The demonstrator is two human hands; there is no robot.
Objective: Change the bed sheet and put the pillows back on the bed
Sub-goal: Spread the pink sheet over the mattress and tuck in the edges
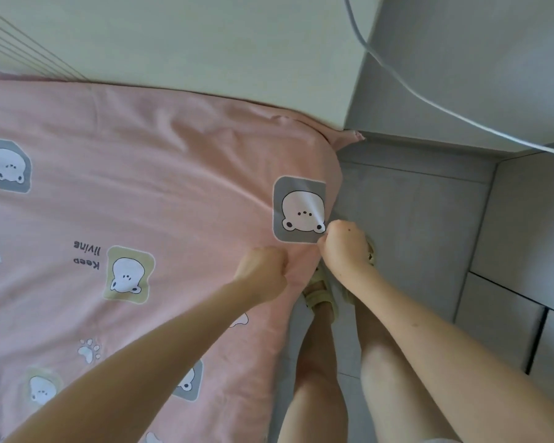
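One big pink sheet [141, 187] covers nearly all the bed top that shows, bear prints upside down from this side. Its near edge drops over the mattress side by the person's legs. Judgement: thin cotton, light, soft, no stiffness, not slippery, nothing to break. It goes wherever it's pulled, and creases fan out from the grip pt toward the far corner. Best hold = the hem itself, bunched, close to the corner so the pull carries there.

Pale wall panel [205, 43] runs along the head end, touching the sheet, so prob. little room to tuck behind. Grey cabinet [525, 235] w/ drawer fronts stands to the right. Between it and the bed is only a narrow strip of grey floor [406, 235], so standing room is tight.

White cable [429, 100] arcs across top right, well apart from the hands; no snag risk seen.

Left hand [263, 270]: fist, fingers curled tight on a fold at the sheet's edge. Right hand [346, 247]: fingers curled together, gripping the edge just beside the grey bear patch [299, 211]. Hands near each other, not touching.

Sandals [320, 292] are on the feet, just beside the hanging edge. A small sheet flap [352, 135] pokes out at the corner. No pillows in view.
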